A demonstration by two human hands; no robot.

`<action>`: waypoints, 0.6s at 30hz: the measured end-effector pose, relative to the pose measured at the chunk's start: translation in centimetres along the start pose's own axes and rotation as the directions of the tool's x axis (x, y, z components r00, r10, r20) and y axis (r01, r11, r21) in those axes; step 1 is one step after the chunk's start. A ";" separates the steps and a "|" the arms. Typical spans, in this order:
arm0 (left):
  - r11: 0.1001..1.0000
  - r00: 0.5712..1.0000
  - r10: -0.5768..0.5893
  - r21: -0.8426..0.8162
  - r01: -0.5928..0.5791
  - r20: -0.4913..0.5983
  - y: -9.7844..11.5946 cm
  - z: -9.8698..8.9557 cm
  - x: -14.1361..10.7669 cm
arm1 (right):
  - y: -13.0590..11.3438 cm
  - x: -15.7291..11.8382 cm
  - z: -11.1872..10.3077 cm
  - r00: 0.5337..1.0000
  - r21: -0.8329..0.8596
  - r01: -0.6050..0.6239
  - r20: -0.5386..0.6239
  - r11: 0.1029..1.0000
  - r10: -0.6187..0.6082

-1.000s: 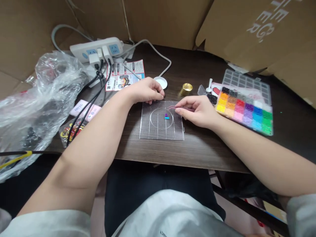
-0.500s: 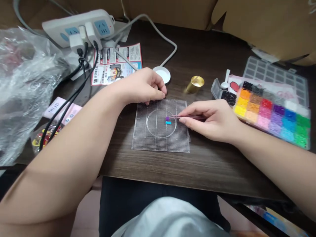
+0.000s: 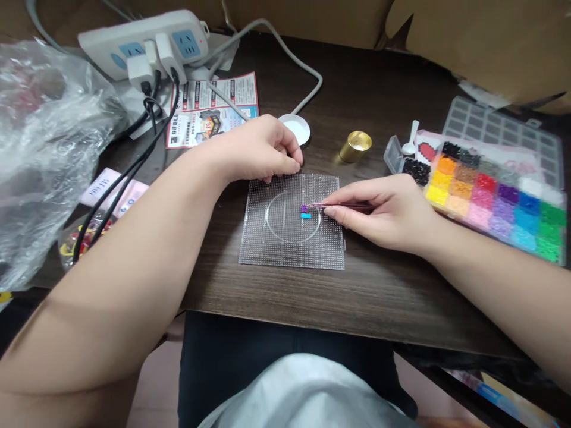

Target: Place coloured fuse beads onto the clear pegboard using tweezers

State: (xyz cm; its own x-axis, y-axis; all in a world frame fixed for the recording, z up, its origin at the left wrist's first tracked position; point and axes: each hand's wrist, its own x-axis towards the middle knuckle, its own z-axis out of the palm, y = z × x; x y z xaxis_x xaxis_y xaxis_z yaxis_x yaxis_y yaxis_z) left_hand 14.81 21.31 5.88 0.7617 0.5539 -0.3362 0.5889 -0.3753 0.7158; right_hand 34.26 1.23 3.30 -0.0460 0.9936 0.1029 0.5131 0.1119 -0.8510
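Observation:
A clear square pegboard (image 3: 267,252) with a raised ring lies on the dark table. Inside the ring, toward the right, sits a small block of purple beads (image 3: 304,209) just above a short row of light blue beads (image 3: 306,216). My left hand (image 3: 267,151) has its fingers curled closed at the board's far edge; part of their contact with it is hidden. Between thumb and forefinger, my right hand (image 3: 379,208) holds thin tweezers (image 3: 328,205) from the right side. Their tips reach the purple beads. Whether a bead is between the tips is too small to tell.
A sectioned tray of coloured beads (image 3: 495,196) lies at the right, with a white scoop (image 3: 411,139) by it. Beyond the board are a gold cup (image 3: 355,146) and a white round disc (image 3: 297,128). A power strip (image 3: 143,44) and plastic wrap (image 3: 49,142) occupy the left.
The whole view has shifted slightly. The tweezer tips stay at the purple beads, and my left hand keeps its place at the board's far edge.

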 end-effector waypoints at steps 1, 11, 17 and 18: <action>1.000 1.000 0.003 0.000 -0.003 0.004 0.0 0.0 0.0 | 0.0 0.0 0.0 1.000 -0.008 0.000 -0.002 1.000 0.000; 1.000 0.999 0.016 0.019 -0.017 0.028 0.4 -0.1 -0.4 | 0.0 0.1 -0.1 0.999 -0.018 0.032 -0.004 0.999 -0.032; 0.999 0.998 0.024 0.020 -0.025 0.049 0.0 -0.2 -0.2 | 0.2 0.1 0.0 1.000 -0.021 0.009 0.013 1.000 -0.008; 1.000 0.999 0.020 0.020 -0.021 0.047 0.0 -0.2 -0.2 | 0.2 0.1 0.0 1.000 -0.021 0.009 0.016 1.000 -0.008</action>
State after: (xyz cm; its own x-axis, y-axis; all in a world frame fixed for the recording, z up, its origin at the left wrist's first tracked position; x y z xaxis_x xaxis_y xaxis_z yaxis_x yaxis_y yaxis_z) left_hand 14.64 21.41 6.09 0.7853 0.5107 -0.3501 0.5779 -0.4017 0.7104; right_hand 34.37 1.33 3.18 -0.0639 0.9927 0.1020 0.5306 0.1203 -0.8391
